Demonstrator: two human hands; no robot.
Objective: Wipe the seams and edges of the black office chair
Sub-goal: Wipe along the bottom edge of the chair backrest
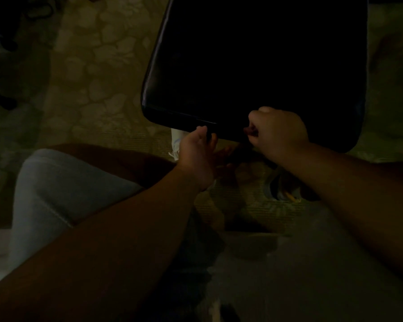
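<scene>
The black office chair (254, 61) fills the upper right of the dim head view, its padded cushion facing me with its rounded near edge (172, 115) low in the frame. My left hand (198, 156) holds that edge from below, thumb up against the rim and fingers reaching under it. My right hand (278, 131) is curled into a fist at the same edge further right, fingers tucked against the seam. A white cloth (176, 141) hangs just beyond my left hand below the cushion; whether either hand holds it is hidden.
A patterned beige carpet (98, 73) covers the floor. My knee in light trousers (56, 182) is at the lower left. Dark caster wheels (7, 103) of another piece of furniture sit at the far left. A small dark and yellow object (283, 192) lies under my right forearm.
</scene>
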